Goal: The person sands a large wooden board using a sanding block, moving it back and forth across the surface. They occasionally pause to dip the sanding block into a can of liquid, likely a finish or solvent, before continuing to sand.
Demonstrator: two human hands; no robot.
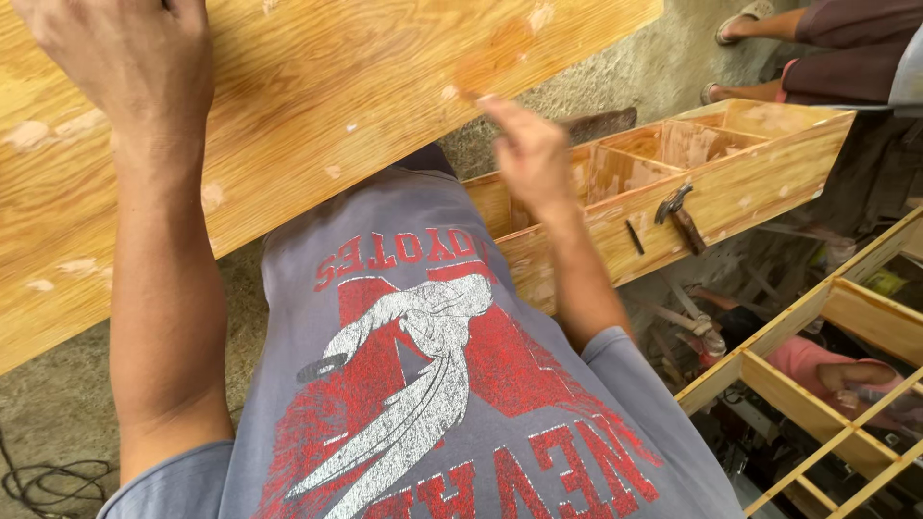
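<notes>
a: where's the left hand (pixel 125 58)?

b: up at the top left, laid flat on the face of the big wood-grain laminate panel (pixel 317 106), fingers spread over the board and gripping nothing. the fingertips run out of view at the top edge.

a: and the right hand (pixel 527 149)?

b: at the panel's lower edge, towards the middle. it's blurred, fingers close together and half curled, with the fingertips touching the board near an orange-brown smear (pixel 495 58). whether it pinches anything i cannot tell.

a: where does the panel sit?

b: it slants across the upper left, over the person's lap and grey printed t-shirt (pixel 433 384). pale blotches dot its surface.

a: anything beside it?

b: a long wooden box with dividers (pixel 731 163) just right of the right hand, with a hammer (pixel 678 211) resting on its side. an open wooden frame (pixel 827 384) lies lower right. another person's sandalled feet (pixel 740 29) stand on the concrete floor (pixel 654 77) at the top right, and a dark cable (pixel 48 481) coils at the bottom left.
</notes>
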